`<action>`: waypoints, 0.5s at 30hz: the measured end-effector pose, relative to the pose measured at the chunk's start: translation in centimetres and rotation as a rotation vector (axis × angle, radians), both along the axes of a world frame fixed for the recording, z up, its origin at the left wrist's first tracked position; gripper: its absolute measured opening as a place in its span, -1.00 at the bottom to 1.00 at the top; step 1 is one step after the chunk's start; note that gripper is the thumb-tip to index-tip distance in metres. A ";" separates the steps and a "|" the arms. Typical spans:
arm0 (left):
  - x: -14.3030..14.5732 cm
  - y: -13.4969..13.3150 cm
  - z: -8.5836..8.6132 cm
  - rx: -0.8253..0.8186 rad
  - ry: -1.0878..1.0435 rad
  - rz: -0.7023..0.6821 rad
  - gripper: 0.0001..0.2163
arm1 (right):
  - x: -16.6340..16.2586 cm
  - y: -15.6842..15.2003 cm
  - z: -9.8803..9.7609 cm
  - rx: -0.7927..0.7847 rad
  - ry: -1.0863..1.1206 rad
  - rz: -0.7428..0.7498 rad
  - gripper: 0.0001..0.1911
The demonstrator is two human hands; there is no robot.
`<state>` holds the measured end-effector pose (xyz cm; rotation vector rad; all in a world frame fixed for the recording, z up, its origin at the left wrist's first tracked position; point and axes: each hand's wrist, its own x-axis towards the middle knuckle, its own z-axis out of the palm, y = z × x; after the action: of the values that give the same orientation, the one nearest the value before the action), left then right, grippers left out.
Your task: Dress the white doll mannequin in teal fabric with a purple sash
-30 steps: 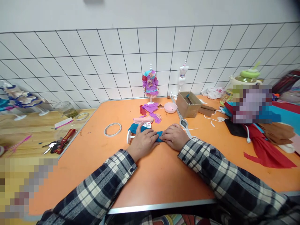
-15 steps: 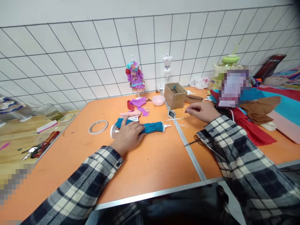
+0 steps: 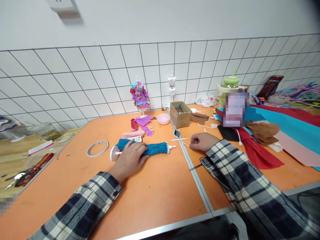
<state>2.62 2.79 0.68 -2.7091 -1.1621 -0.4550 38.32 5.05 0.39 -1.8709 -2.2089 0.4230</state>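
Observation:
My left hand (image 3: pixel 130 156) lies over a small mannequin (image 3: pixel 156 149) wrapped in blue crepe-like material, fingers curved across it and holding it to the table. The mannequin rests on its side, with its round white base (image 3: pixel 114 153) to the left and its white neck tip to the right. Past that tip, my right hand (image 3: pixel 202 142) is closed on the table, its fingertips pinched at the end of a thin white strip (image 3: pixel 185 144). Another white strip (image 3: pixel 178 139) lies just behind. Dark scissors (image 3: pixel 196 167) sit partly under my right cuff.
A tape roll (image 3: pixel 97 148) lies at left. Behind are purple scraps (image 3: pixel 143 120), a pink bowl (image 3: pixel 163 119), a cardboard box (image 3: pixel 180 115), a dressed mannequin (image 3: pixel 140 96) and a bare one (image 3: pixel 172 83). Red material (image 3: pixel 260 153) and a phone (image 3: pixel 235 108) are at right.
My right hand has come down and left onto the table, its fingers now at the white strip. My left hand stays on the blue-wrapped mannequin. The view has tilted up slightly.

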 end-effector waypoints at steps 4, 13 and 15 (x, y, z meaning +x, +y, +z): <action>-0.1 -0.1 0.1 -0.003 0.002 -0.005 -0.83 | 1.6 0.3 0.6 0.040 -0.030 -0.103 -0.85; 0.0 0.1 -0.3 -0.023 -0.010 0.009 -0.81 | 1.3 0.1 0.6 0.031 0.086 -0.027 -0.83; 0.0 0.2 -0.4 -0.026 -0.009 0.017 -0.80 | 1.0 0.0 0.5 0.033 0.138 0.024 -0.83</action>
<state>2.63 2.95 0.33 -2.7200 -1.2005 -0.4532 39.28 5.06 0.93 -1.7444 -2.1369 0.5018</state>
